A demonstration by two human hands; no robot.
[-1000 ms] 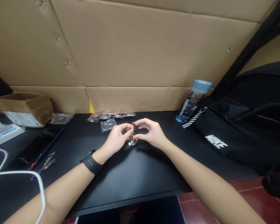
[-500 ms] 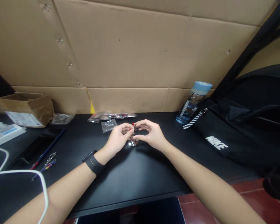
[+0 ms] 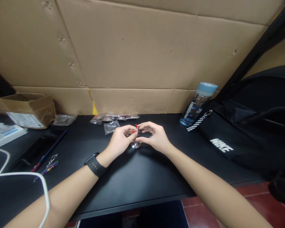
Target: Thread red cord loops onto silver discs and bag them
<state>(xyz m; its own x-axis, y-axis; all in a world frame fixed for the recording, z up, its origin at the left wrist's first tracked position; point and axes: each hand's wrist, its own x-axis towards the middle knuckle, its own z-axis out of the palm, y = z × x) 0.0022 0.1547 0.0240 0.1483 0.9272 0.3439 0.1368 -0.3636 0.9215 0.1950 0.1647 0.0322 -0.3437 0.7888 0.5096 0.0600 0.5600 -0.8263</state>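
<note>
Between my two hands, a small metal ornament-like piece stands on the black table, with a round, shiny silver base and bits of red higher up. My left hand pinches it from the left, thumb and fingers closed at its upper part. From the right, my right hand curves round it, with the fingertips near its top and the thumb low by the base. Fingers cover much of the piece, so its exact kind cannot be made out. Just behind my left hand lies a small clear plastic bag.
More plastic packets lie along the cardboard wall. A water bottle and black bag stand right. Leftward are an open carton, a dark tablet-like slab, a keychain and a white cable crossing my left forearm.
Both hands keep nearly the same places around the small metal piece, with only slight finger movement. The whole view has shifted a little.
</note>
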